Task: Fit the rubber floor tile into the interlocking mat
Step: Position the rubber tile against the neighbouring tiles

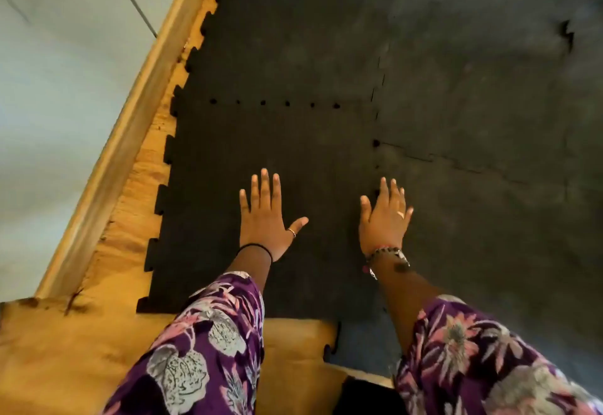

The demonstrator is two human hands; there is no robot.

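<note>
A black rubber floor tile [208,206] with toothed edges lies flat at the near left corner of the interlocking mat [489,104]. Its far seam shows a row of small dark gaps, and its right seam runs under my right hand. My left hand [266,219] rests flat on the tile, fingers spread, holding nothing. My right hand [385,219] lies flat across the right seam, fingers together and thumb out, palm down. Both forearms wear purple floral sleeves.
Bare plywood subfloor [65,349] shows to the left of and in front of the tile. A wooden baseboard [130,121] and a pale wall [49,88] run along the left. A small tear marks the mat at the far right [567,34].
</note>
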